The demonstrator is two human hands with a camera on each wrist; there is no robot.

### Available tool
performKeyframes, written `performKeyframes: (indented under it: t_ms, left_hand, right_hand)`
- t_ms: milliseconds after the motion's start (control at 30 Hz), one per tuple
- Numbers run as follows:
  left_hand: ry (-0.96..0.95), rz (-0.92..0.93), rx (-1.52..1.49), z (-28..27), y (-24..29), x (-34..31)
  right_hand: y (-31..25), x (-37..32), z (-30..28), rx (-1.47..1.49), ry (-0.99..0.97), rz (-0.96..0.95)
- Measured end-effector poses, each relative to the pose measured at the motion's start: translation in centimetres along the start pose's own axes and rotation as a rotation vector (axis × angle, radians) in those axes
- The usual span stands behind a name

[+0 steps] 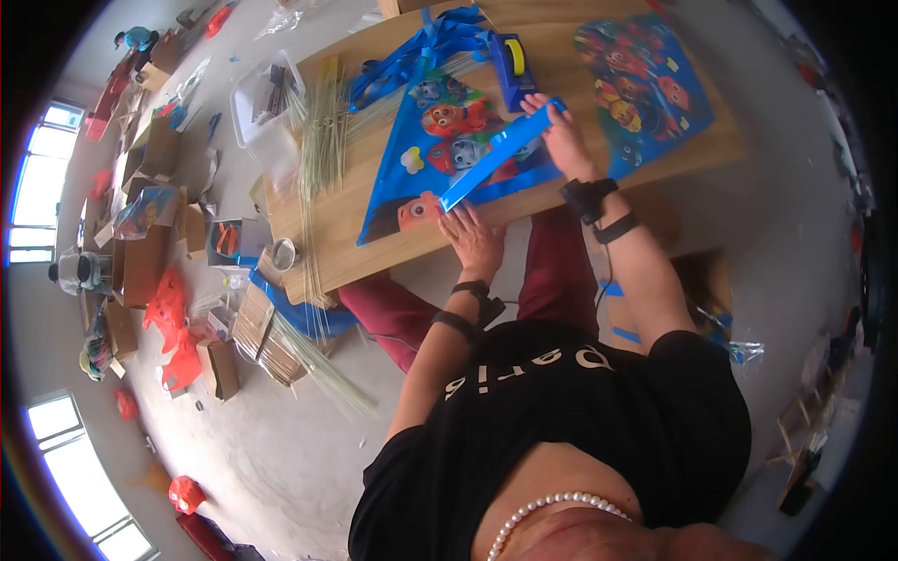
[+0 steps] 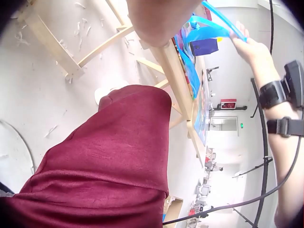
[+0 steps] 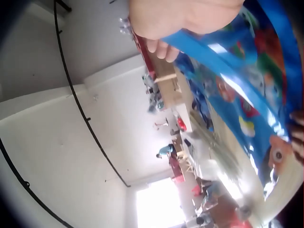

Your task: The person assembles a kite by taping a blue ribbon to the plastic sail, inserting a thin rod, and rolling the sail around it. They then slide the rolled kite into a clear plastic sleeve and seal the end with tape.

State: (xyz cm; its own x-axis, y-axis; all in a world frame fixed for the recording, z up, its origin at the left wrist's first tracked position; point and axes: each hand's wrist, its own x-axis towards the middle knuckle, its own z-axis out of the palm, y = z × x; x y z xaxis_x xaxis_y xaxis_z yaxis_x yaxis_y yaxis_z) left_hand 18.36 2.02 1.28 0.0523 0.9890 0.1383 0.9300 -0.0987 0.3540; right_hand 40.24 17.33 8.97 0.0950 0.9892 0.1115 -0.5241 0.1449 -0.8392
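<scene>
My right hand [image 1: 569, 140] holds up one end of a glossy blue plastic strip [image 1: 500, 154], pinched at the fingers. The strip slants down to my left hand [image 1: 474, 241], whose fingers lie fairly straight at the table's near edge, fingertips right at the strip's lower end. Under the strip lies a blue printed plastic sheet [image 1: 412, 140] with cartoon figures, its pointed corner toward my left hand. In the left wrist view the raised right hand [image 2: 251, 47] shows with the strip; in the right wrist view the strip [image 3: 213, 61] runs below my palm.
A blue tape dispenser [image 1: 510, 75] with yellow tape stands behind the strip. Blue ribbons [image 1: 421, 47] and thin pale sticks [image 1: 323, 140] lie leftward on the wooden table [image 1: 720, 140]. A second printed sheet [image 1: 645, 93] is at right. A clear plastic bin [image 1: 248, 112] stands beyond the sticks.
</scene>
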Motion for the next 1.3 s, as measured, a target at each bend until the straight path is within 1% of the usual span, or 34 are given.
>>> performKeyframes:
  t_ms: [33, 100, 133, 167, 233, 267, 300, 333, 367, 433, 467, 567, 600, 667, 700, 800, 867, 967, 1067, 1100, 1133, 1200, 1267, 1300]
  left_hand:
    - [-0.009, 0.001, -0.001, -0.3, 0.1, 0.0]
    - [-0.031, 0.005, 0.011, -0.2, 0.0, 0.0]
    - [-0.046, 0.0, 0.028, -0.2, -0.1, 0.0]
    - [-0.071, -0.006, 0.04, -0.2, -0.1, 0.0]
    - [-0.087, -0.008, 0.043, -0.4, 0.1, 0.1]
    - [-0.098, -0.02, 0.047, -0.4, 0.1, 0.1]
    - [-0.103, -0.013, 0.05, -0.5, 0.1, 0.1]
    - [-0.095, -0.008, 0.058, -0.4, 0.0, 0.0]
    - [-0.087, -0.005, 0.065, -0.4, 0.0, 0.0]
    - [-0.093, 0.003, 0.071, -0.4, -0.1, 0.0]
    - [-0.094, 0.005, 0.073, -0.4, -0.1, -0.1]
    - [-0.077, 0.013, 0.073, -0.2, -0.2, 0.0]
    - [-0.082, 0.014, 0.076, -0.1, -0.2, 0.0]
    - [-0.09, 0.018, 0.079, -0.3, -0.2, 0.0]
    - [-0.094, 0.02, 0.081, -0.3, -0.2, -0.1]
    - [-0.105, 0.015, 0.094, -0.4, -0.1, 0.0]
    - [-0.105, 0.003, 0.095, -0.4, 0.0, 0.0]
    - [-0.077, 0.009, 0.095, -0.2, -0.1, 0.0]
    - [-0.049, 0.017, 0.101, 0.0, -0.1, 0.0]
    - [-0.053, 0.019, 0.102, 0.1, -0.1, 0.0]
    - [-0.057, 0.016, 0.112, 0.0, -0.1, 0.0]
    - [-0.066, 0.016, 0.122, -0.2, 0.1, 0.1]
    - [-0.092, 0.006, 0.15, -0.3, 0.1, 0.0]
    - [-0.097, 0.01, 0.153, -0.3, 0.1, 0.1]
  right_hand:
    - [-2.1, -0.7, -0.9, -0.088, 0.063, 0.084]
    - [-3.6, -0.9, -4.8, -0.214, 0.12, 0.169]
    - [-4.1, -0.9, -6.5, -0.272, 0.168, 0.23]
    - [-4.4, -1.0, -8.1, -0.272, 0.178, 0.227]
    - [-4.5, -1.1, -10.8, -0.339, 0.228, 0.311]
    - [-4.2, -1.0, -12.0, -0.335, 0.237, 0.309]
    - [-3.7, -0.9, -13.1, -0.144, 0.255, 0.304]
    - [-3.8, -1.2, -13.0, 0.047, 0.272, 0.296]
    - [-3.7, -1.6, -12.9, 0.051, 0.279, 0.296]
    - [-3.4, -2.4, -11.7, -0.016, 0.351, 0.176]
    - [-3.3, -2.9, -11.0, -0.012, 0.357, 0.176]
    - [-3.0, -4.1, -8.5, -0.301, 0.392, 0.061]
    - [-2.7, -4.2, -7.6, -0.299, 0.396, 0.065]
    - [-1.6, -4.6, -7.1, -0.717, 0.257, -0.207]
    - [-1.2, -5.0, -6.9, -0.716, 0.261, -0.203]
    - [-0.6, -6.6, -6.0, -1.149, -0.047, -0.402]
    - [0.6, -6.8, -6.4, -1.113, -0.076, -0.413]
    - [2.3, -7.2, -6.9, -1.356, -0.167, -0.486]
    - [3.1, -8.2, -6.6, -1.374, -0.198, -0.455]
    - [3.0, -8.7, -6.6, -1.505, -0.25, -0.452]
    - [3.2, -9.0, -6.5, -1.505, -0.246, -0.448]
    - [3.8, -9.5, -6.1, -1.521, -0.216, -0.216]
    - [3.8, -9.6, -5.6, -1.548, -0.23, -0.231]
    - [3.7, -9.6, -5.5, -1.678, -0.286, -0.249]
